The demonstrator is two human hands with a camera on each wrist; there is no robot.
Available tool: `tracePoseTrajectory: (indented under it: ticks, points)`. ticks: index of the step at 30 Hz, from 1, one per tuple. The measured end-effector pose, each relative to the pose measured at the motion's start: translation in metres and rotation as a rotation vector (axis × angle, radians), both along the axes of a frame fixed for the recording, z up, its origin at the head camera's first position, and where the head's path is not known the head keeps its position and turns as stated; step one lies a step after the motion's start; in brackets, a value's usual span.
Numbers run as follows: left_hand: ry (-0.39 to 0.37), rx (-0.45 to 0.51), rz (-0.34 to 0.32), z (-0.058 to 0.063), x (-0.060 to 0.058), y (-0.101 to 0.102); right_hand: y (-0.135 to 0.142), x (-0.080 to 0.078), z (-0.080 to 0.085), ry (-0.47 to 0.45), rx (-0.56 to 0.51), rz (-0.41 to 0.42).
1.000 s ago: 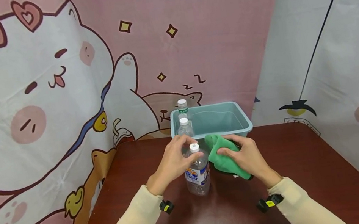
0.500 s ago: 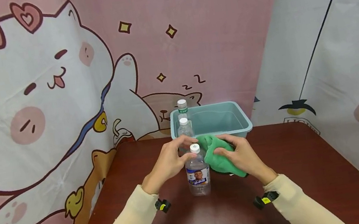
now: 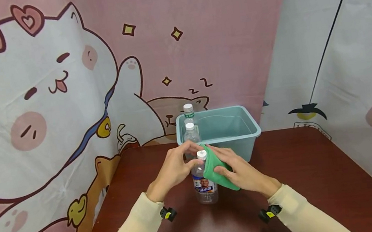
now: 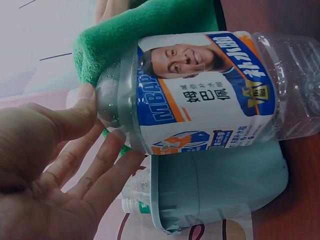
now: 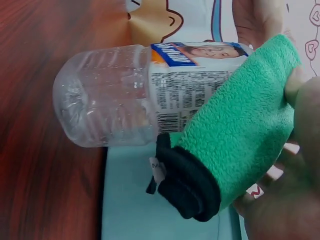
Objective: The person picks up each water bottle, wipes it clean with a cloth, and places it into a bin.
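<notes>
A clear plastic bottle [image 3: 207, 197] with a white cap and a blue-and-white label stands upright on the table. My left hand [image 3: 175, 169] holds it near the top, thumb and fingers about the neck; in the left wrist view the thumb [image 4: 86, 100] lies by the neck. My right hand [image 3: 241, 170] grips a folded green cloth [image 5: 242, 117] with a black edge and a small white tag. The cloth lies against the bottle's upper right side, covering part of its shoulder and label.
Behind the hands is a light blue plastic basin [image 3: 256, 130]. Two more clear bottles stand at its left side, the nearer one [image 3: 191, 133] and a farther one with a green neck band [image 3: 188, 111]. Patterned cloth backdrops [image 3: 233, 46] close off the table's back and left.
The bottle has turned, so a different side of its label, with a portrait, faces me. My right hand has brought the green cloth leftward onto the bottle. The left hand has shifted slightly.
</notes>
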State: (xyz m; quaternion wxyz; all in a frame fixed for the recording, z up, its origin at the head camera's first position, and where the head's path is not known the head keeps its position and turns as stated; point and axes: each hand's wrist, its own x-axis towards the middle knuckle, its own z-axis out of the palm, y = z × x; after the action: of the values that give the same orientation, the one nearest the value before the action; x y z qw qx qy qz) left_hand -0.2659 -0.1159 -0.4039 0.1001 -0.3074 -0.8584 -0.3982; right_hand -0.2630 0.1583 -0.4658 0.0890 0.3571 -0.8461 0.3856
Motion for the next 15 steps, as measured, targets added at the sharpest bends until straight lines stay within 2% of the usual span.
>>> tracePoseTrajectory:
  ticks: [3,5,10,15]
  points:
    - [-0.012,-0.002,0.003,-0.001,-0.001,0.000,0.000,0.001,-0.004,-0.050,0.016,0.034]
    - [-0.019,-0.002,0.002,-0.002,-0.001,0.000,0.001,0.002,-0.004,-0.044,0.028,0.039]
    - [-0.027,-0.001,0.000,-0.001,-0.002,0.000,0.007,-0.001,-0.003,0.062,0.052,0.020]
    - [-0.032,-0.004,0.010,0.000,-0.001,0.001,0.012,-0.004,-0.011,0.131,0.051,-0.026]
